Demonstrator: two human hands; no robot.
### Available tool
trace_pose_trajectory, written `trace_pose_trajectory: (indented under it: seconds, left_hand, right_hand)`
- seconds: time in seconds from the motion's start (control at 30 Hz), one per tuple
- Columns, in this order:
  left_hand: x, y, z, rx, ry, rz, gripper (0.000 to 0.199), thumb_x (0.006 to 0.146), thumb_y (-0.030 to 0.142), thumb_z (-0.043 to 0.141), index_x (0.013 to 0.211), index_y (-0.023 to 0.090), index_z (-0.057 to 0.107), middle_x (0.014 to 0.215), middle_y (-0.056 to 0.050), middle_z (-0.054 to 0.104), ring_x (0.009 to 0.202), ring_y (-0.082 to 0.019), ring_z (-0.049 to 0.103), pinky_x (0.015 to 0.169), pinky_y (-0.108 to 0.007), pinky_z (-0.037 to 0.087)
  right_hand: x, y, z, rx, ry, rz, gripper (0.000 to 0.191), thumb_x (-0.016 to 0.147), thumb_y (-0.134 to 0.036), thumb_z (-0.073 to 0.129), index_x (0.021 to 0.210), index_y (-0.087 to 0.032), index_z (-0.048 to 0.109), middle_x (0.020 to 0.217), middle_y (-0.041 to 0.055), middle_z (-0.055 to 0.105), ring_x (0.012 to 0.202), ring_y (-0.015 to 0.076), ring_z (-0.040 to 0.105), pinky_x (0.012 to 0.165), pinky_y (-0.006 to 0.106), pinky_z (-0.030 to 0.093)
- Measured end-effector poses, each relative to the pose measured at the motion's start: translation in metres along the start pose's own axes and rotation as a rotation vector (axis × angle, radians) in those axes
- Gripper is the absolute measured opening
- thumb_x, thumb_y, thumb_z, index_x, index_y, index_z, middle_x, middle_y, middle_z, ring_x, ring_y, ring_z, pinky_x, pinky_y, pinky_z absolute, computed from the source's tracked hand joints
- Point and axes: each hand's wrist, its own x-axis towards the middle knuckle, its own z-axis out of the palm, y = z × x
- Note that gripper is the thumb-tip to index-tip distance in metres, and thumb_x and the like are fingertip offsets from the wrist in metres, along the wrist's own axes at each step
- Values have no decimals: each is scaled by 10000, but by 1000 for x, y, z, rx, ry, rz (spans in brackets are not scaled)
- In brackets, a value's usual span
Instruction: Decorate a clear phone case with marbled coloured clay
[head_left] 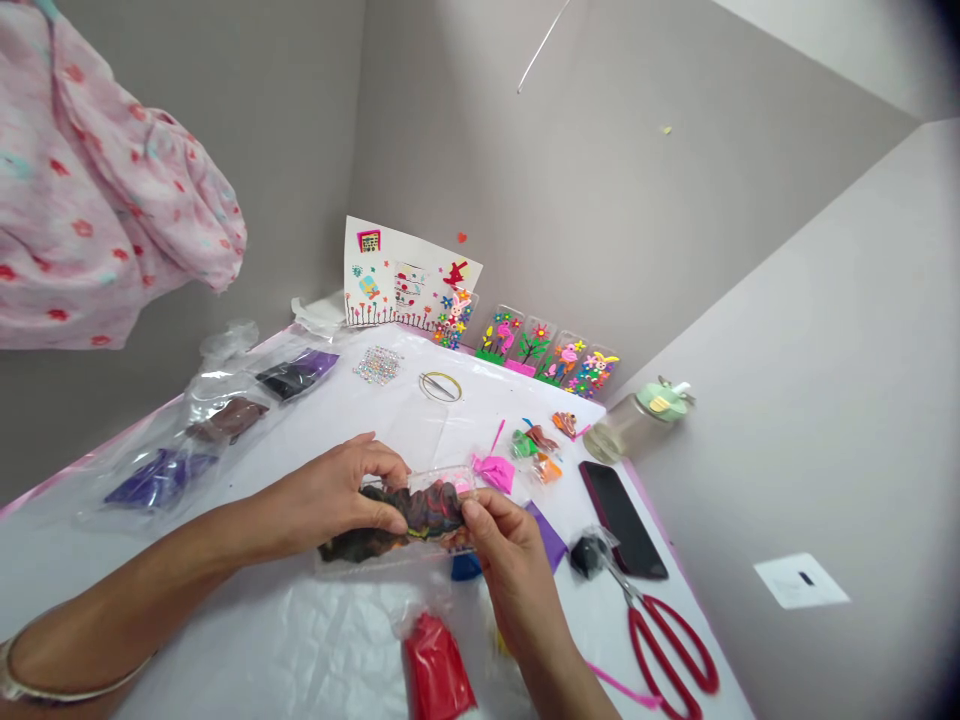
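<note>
Both hands meet over a clear plastic case (337,567) near the middle of the table. A dark, marbled clay-like strip (435,508) with reddish and yellow streaks lies across it. My left hand (349,495) pinches the strip between thumb and fingers at its middle. At the strip's right end, my right hand (502,530) has thumb and fingers closed on it. Pink material shows behind the strip, beside the right fingertips. Parts of the case are hidden under the hands.
Red-handled scissors (675,650), a black phone (622,520) and a jar (637,420) stand or lie right. A red packet (435,668) lies in front; bagged purple clay (161,478) is left. Decorated cases (540,345) lean along the back wall beside a drawing (405,275).
</note>
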Motion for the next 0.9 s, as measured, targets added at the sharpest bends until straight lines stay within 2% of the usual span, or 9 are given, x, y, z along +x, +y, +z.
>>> trace_pose_trajectory:
  seconds: [0.07,0.13,0.33,0.5,0.6,0.67,0.73,0.83,0.9]
  left_hand:
    - [0,1,1,-2,15,10,157,762,301,664,672,218,567,904,56,693,929,-155,622,1194,-417,38]
    - [1,3,1,-4,34,20,175,790,316,641,667,218,563,951,45,702,951,-163,622,1196,-430,26]
    - [2,2,1,29,33,103,218,871,377,571,718,222,570,888,54,698,877,-154,636,1197,-436,89]
    - [2,-1,-2,16,6,107,225,900,388,526,765,226,603,899,57,683,932,-160,621,1189,-414,105]
    - [0,1,-1,3,-22,83,219,897,403,515,828,235,638,917,32,676,975,-189,606,1103,-400,288]
    - [-1,4,3,2,11,36,184,812,408,615,886,242,645,973,7,658,1005,-224,590,972,-375,412]
    - [-2,9,9,-14,67,-11,246,729,373,682,931,245,621,984,-5,639,1002,-244,585,886,-365,459]
    - [-2,14,17,-53,108,-19,213,732,304,659,920,246,579,893,14,664,1014,-248,587,957,-419,427]
    - [-1,15,20,-58,119,16,163,752,286,647,892,247,573,823,38,678,993,-231,600,1065,-467,328]
  right_hand:
    - [0,0,0,-21,6,-15,238,859,-399,641,819,-167,678,728,14,630,688,137,553,681,253,427]
    - [0,-1,0,-44,7,-21,242,858,-405,640,829,-168,683,738,18,635,700,145,559,690,259,435]
    - [-1,-2,1,-45,10,-10,233,857,-409,639,832,-183,690,754,15,645,705,149,571,699,261,449]
    - [-1,-1,0,-42,14,-6,224,849,-405,653,824,-185,687,728,3,643,685,140,577,688,247,439]
    - [-1,0,1,-14,15,-1,217,861,-396,644,829,-186,684,717,0,644,673,130,577,679,240,429]
    - [-2,0,2,-6,8,6,219,864,-397,641,832,-185,682,707,1,649,664,130,581,676,241,428]
    - [-3,0,4,-17,-4,16,230,856,-405,648,827,-180,680,691,2,652,653,134,587,672,245,432]
    - [-3,-1,6,-43,-6,18,242,834,-414,670,817,-172,681,673,-1,648,640,135,592,666,245,441]
    - [-3,-2,7,-51,10,19,242,825,-414,680,811,-173,680,672,-5,644,638,134,594,662,243,444]
